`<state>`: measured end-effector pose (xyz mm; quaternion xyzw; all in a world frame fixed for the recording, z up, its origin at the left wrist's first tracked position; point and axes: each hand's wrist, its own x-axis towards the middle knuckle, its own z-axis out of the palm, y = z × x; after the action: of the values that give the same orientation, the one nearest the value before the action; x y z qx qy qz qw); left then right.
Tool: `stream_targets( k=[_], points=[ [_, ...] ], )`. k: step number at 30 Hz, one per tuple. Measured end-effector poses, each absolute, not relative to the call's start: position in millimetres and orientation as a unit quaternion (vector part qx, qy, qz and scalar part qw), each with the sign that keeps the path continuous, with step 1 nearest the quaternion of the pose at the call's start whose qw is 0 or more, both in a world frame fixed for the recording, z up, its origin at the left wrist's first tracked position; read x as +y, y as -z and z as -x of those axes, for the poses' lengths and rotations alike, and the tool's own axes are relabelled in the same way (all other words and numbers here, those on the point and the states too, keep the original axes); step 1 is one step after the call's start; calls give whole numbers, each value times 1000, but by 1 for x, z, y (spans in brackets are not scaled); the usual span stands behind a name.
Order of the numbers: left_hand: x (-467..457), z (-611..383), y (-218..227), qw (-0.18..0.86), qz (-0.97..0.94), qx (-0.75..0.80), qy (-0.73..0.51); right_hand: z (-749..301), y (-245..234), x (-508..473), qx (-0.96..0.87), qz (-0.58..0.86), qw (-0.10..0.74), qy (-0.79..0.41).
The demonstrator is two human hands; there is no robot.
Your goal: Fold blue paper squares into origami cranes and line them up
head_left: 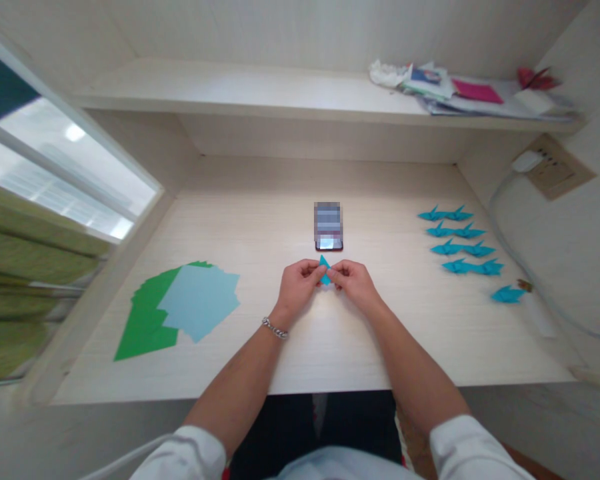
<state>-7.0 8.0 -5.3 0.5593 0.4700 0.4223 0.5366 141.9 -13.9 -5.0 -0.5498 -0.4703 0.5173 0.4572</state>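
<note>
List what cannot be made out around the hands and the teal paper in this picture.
- Head view: the small teal folded paper is mostly covered by the left hand and right hand; its fold shape is unclear.
- Head view: the screen of the dark phone is blurred out.
- Head view: the green paper sheets lie partly under the light blue sheets; their count is hidden.

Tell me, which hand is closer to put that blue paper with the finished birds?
Probably the right hand. Both hands pinch the folded teal paper, but the paper cranes lie off to the right; the left hand would have to cross over.
</note>
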Motion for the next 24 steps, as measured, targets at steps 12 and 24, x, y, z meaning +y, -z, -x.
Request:
stream_targets(
  k=[12,24],
  points=[
    [5,5,-1,589,-509,421,-466,-142,1,-14,-466,559,519,-449],
    [4,4,-2,550,-515,441,-488,-138,-5,-19,-478,568,526,-415]
  ],
)
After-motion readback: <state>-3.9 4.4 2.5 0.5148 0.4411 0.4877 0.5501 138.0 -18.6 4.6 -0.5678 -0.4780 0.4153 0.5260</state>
